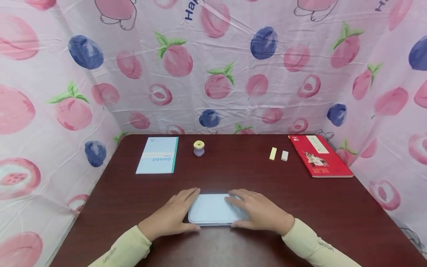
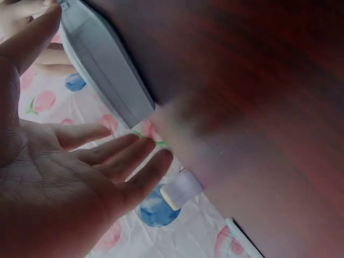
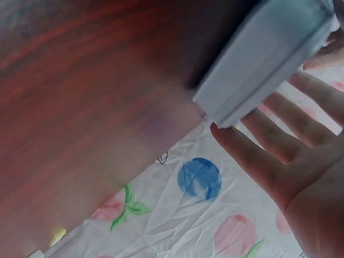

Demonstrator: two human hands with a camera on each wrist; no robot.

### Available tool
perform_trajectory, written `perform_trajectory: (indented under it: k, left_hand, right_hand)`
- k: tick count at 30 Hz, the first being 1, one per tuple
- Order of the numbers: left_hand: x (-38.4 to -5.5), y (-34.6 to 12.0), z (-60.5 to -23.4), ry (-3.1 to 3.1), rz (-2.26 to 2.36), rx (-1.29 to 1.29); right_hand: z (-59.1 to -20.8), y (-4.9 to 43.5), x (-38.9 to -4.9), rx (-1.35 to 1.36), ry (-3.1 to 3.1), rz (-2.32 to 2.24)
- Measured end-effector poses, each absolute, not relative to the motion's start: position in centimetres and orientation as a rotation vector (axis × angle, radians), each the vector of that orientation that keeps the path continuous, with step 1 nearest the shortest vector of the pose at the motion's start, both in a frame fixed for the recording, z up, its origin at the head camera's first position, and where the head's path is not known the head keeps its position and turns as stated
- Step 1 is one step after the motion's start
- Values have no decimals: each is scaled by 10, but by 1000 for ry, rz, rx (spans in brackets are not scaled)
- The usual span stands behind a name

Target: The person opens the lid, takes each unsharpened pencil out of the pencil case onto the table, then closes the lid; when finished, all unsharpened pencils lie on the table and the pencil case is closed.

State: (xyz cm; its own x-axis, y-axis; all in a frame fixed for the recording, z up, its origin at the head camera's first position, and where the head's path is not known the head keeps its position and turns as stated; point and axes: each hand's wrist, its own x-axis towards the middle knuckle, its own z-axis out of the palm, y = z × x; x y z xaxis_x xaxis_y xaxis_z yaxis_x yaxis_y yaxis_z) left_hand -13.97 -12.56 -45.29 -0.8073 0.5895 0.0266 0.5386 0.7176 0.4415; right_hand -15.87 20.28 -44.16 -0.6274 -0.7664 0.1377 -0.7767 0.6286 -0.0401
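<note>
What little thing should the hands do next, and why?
Perhaps press the left hand and right hand gently inward: they sit at opposite ends of the case, and their fingers look mostly straight, so a firmer hold could help.

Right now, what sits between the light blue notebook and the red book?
The head view shows, going from the notebook toward the red book, a yellow-topped purple object, a yellow block, then a white block.
</note>
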Motion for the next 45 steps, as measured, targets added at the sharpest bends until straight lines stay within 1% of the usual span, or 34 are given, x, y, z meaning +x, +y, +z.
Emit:
perform_trajectory:
  k: [5, 14, 19, 25, 39, 45]
  left_hand:
    - [-142, -123, -455, 2823, 545, 1018]
    - [-159, -120, -454, 2933, 410, 1204]
    - [-161, -123, -455, 2954, 356, 1256]
    - [-163, -124, -456, 2938, 324, 1250]
    - [-160, -126, -459, 2908, 360, 1213]
    - [-163, -128, -459, 2832, 519, 1167]
  right_hand:
    - [-445, 202, -157, 1339, -2672, 53]
    - [-455, 205, -160, 1454, -2385, -180]
    - [-462, 206, -161, 1493, -2199, -363]
    - [-462, 207, -160, 1513, -2183, -453]
    - [-465, 208, -157, 1501, -2235, -416]
    - [-455, 212, -168, 1500, -2333, -170]
